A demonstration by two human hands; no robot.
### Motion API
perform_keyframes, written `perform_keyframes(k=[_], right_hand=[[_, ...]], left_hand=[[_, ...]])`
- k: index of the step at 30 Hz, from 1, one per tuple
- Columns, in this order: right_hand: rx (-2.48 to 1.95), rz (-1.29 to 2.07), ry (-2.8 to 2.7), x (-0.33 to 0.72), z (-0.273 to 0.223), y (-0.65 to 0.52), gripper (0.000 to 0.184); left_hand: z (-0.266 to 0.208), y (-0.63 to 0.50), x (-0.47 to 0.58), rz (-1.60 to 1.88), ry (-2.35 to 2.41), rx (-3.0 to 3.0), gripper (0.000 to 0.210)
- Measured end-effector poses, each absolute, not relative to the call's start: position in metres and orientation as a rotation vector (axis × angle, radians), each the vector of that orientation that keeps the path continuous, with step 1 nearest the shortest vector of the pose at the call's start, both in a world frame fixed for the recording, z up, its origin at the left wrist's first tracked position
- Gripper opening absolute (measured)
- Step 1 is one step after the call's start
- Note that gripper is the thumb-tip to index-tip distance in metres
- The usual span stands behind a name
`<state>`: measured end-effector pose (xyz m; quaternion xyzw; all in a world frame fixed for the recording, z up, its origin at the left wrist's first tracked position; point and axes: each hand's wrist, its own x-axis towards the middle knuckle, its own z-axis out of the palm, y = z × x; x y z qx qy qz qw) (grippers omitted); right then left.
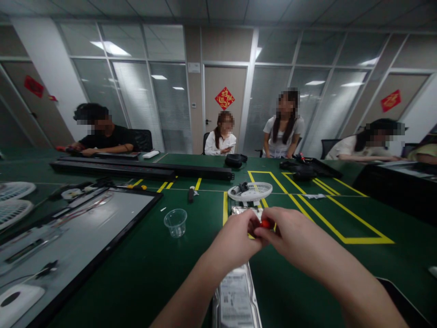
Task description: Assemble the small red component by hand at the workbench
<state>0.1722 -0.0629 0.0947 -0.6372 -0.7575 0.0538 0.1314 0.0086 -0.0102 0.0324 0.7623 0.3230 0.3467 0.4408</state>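
A clear plastic cup (182, 223) is set upright on the worktop (143, 269), the green surface being seen through its wall. Farther off, dark parts (243, 187) are held in a shallow white slotted bowl (269, 189). Both forearms are reached forward and converge, wrists bent inward. A small red object (267, 223) is held above the worktop, where the hands meet. It is gripped by the fingers and thumb of the right hand (290, 228); the left hand (239, 234) is curled in beside it, but whether its grip is closed on anything cannot be told. The red object's long axis is hidden by the fingers. Below, a labelled metal drive (236, 298) is laid lengthwise, pointing away from the wearer.
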Motion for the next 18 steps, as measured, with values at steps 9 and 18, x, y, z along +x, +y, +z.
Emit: perform_keyframes(k=[9,18], right_hand=[[-1.705,0.185,-2.273,0.1729,0.0955,-0.0627,0.018],[-1.645,0.233,-2.293,0.1742,0.0960,-0.0660,0.031]], left_hand=[[0.0349,-0.0105,0.0074,0.864,0.846,1.943,0.030],[0.0344,-0.0108,0.0060,0.854,0.857,1.911,0.031]])
